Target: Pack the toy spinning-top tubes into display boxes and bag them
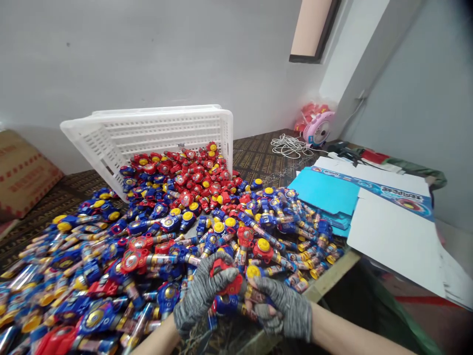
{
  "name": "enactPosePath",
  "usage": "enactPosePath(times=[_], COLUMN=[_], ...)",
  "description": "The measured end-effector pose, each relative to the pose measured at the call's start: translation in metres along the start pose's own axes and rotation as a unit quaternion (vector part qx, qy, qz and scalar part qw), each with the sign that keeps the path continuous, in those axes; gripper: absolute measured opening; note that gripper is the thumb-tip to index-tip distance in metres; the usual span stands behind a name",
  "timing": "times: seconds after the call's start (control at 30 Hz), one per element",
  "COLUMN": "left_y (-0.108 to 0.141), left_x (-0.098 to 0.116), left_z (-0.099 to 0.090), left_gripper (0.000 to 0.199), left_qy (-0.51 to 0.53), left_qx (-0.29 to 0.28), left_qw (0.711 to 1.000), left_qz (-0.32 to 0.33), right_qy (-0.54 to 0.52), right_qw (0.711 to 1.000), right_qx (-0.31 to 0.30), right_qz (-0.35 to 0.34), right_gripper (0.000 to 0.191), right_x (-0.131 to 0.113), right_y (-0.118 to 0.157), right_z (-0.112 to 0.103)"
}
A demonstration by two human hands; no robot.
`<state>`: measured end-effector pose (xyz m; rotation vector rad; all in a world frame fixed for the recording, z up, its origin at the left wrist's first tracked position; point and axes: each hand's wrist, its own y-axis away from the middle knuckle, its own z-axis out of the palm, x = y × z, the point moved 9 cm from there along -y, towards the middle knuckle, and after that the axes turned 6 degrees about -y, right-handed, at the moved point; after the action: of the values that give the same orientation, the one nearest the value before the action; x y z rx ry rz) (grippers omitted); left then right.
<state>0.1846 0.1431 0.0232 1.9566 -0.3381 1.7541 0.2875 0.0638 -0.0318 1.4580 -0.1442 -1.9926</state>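
Note:
Both my hands wear grey knit gloves with bare fingertips. My left hand is closed around the round head of a red plastic toy, low in the middle of the view. Close beside it, my right hand has its fingers curled round a small printed tube at the toy's right side. Whether the tube and toy head are joined is hidden by my fingers. Under and around the hands spreads a heap of red and blue toy heads with yellow discs and printed tubes with yellow ends.
A white plastic basket lies tipped behind the heap, red toys spilling out. Blue and white printed card sheets are stacked right, beyond the wooden table edge. A carton stands left; a pink fan and white cable sit behind.

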Motion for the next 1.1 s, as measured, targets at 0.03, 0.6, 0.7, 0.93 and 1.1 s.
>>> enactPosePath(times=[0.03, 0.6, 0.7, 0.93, 1.1], left_y=[-0.001, -0.082, -0.15, -0.262, -0.275], left_x=[0.002, 0.01, 0.014, 0.008, -0.006], left_z=[0.0, -0.019, -0.048, -0.021, -0.018], left_gripper=[0.032, 0.03, 0.034, 0.041, 0.038], left_qy=[-0.005, -0.109, -0.314, -0.453, -0.479], left_qx=[-0.007, -0.051, 0.075, 0.04, 0.057], left_qw=[1.0, 0.991, 0.943, 0.885, 0.871], left_qz=[0.0, 0.059, 0.085, 0.104, 0.091], right_qy=[0.001, 0.473, 0.529, 0.643, 0.64], right_qw=[1.0, 0.77, 0.702, 0.567, 0.591], right_qx=[0.007, 0.324, 0.407, 0.479, 0.482], right_qz=[0.01, -0.279, -0.249, -0.19, -0.095], right_gripper=[0.064, 0.033, 0.035, 0.033, 0.017], right_x=[0.003, -0.078, -0.085, -0.103, -0.08], right_y=[-0.002, -0.003, -0.011, 0.031, 0.075], right_z=[0.0, -0.074, -0.105, -0.157, -0.226])
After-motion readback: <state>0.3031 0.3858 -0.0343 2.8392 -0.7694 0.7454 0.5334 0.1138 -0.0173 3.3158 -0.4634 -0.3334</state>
